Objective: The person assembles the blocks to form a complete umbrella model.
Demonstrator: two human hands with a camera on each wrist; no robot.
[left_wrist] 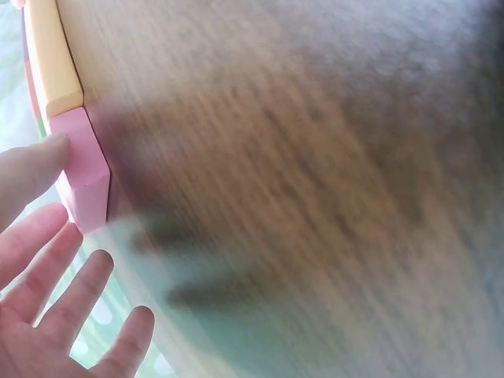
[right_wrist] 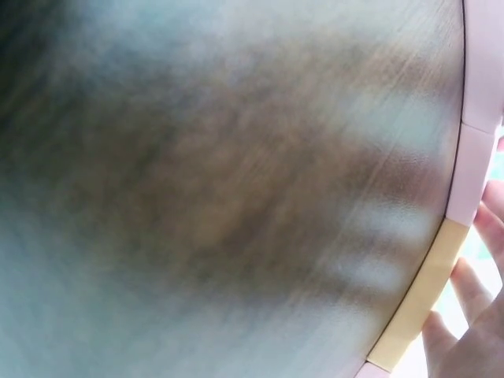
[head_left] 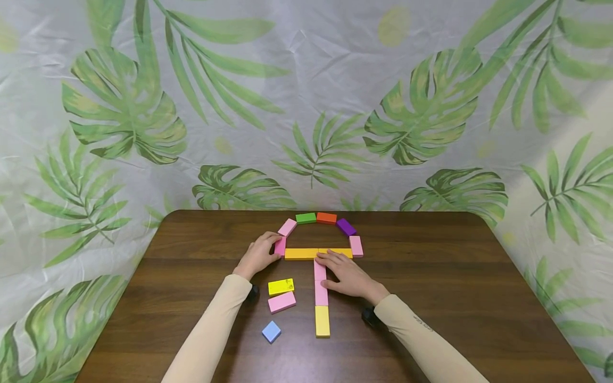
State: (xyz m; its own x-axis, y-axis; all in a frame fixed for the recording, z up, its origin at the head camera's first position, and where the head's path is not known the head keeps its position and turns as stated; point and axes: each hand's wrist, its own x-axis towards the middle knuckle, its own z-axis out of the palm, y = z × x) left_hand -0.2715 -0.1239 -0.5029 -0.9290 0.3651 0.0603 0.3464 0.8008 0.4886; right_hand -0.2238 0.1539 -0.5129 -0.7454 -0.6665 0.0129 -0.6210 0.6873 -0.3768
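Note:
My left hand [head_left: 261, 254] is at the left end of an arch of blocks, pinching a deep pink block [head_left: 280, 246] between thumb and fingers. In the left wrist view, the thumb lies against that block while the other fingers are spread beside it. My right hand [head_left: 351, 274] has its fingers extended over the orange-yellow bar [head_left: 300, 254], where the upper pink block [head_left: 320, 270] of a column meets it. Its thumb touches the lower pink block [head_left: 321, 294]. In the right wrist view, the fingertips rest along the blocks' edge.
Light pink [head_left: 287, 227], green [head_left: 306, 218], red [head_left: 326, 218], purple [head_left: 346, 227] and pink [head_left: 356, 246] blocks continue the arch. A pale yellow block [head_left: 323, 321] ends the column. Loose yellow [head_left: 280, 288], pink [head_left: 282, 302] and blue [head_left: 271, 332] blocks lie left of it on the wooden table [head_left: 431, 276].

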